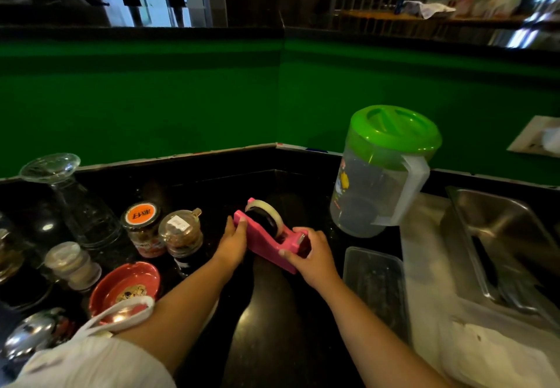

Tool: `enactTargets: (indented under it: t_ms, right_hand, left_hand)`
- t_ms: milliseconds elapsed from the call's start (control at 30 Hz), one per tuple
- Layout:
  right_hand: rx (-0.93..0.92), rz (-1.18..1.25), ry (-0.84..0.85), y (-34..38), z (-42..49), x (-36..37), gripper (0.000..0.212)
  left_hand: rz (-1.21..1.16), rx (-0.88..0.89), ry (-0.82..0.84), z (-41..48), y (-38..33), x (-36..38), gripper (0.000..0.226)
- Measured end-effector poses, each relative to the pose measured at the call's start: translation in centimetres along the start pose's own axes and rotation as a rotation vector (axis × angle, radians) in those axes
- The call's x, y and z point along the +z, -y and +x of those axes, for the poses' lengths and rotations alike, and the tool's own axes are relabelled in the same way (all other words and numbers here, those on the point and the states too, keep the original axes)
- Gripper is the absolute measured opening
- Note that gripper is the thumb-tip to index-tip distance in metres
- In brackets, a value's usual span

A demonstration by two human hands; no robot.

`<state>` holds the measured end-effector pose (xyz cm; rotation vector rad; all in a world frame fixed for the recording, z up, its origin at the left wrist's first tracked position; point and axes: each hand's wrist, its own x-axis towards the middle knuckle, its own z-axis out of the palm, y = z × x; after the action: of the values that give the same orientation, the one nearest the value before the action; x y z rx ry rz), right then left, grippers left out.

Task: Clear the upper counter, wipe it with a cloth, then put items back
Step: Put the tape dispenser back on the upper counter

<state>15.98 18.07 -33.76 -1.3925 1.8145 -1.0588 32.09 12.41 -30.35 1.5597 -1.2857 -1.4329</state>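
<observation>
1. Hands first: left hand point(231, 243) & right hand point(313, 258) both hold pink plastic tape dispenser point(269, 245), approx. mid-frame over glossy black table point(272, 312); can't tell whether its base rests on the table or sits just above it.
2. Left grip is clasped on the dispenser's far-left end, thumb on the top edge, fingers hidden behind the body; right grip is wrapped round the cutter end, thumb on the near side, fingers curled over the top.
3. Dispenser lies at a slant, cutter end nearer & to the right; whitish tape roll point(268, 210) stands upright in it.
4. Left of the hands, on the table: glass jar w/ orange-labelled lid point(142, 230) just beside small clear spice jar w/ brown contents point(181, 236); red round bowl point(125, 287) nearer, partly behind white sleeve point(91, 363); clear glass carafe point(69, 196) upside down farther back; small shaker w/ pale cap point(71, 265), tilted, near the bowl.
5. Right of the hands: clear plastic pitcher w/ green lid point(381, 172), standing apart from the dispenser; clear rectangular plastic tub point(374, 284) just beside the right wrist; steel sink point(500, 236) beyond that; white cloth point(500, 360) at its near edge.
6. Behind: green wall point(151, 99); dark ledge point(151, 31) along its top.
</observation>
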Motion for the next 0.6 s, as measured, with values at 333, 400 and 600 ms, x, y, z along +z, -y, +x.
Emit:
enactTargets:
  t_ms: [333,400,600]
  right_hand:
    - [-0.008,-0.008,0.122,1.6,-1.3,-2.7,0.055]
    - [-0.035,-0.034,0.080,2.4,-1.9,-3.8,0.055]
    - [-0.152,-0.129,-0.017,7.7,-2.9,-8.8,0.054]
  left_hand:
    - [0.048,0.042,-0.028,-1.3,-0.2,0.9,0.052]
    - [0.006,0.080,-0.025,-2.1,-0.7,1.1,0.050]
    - [-0.125,0.204,-0.045,-5.0,-4.9,1.9,0.048]
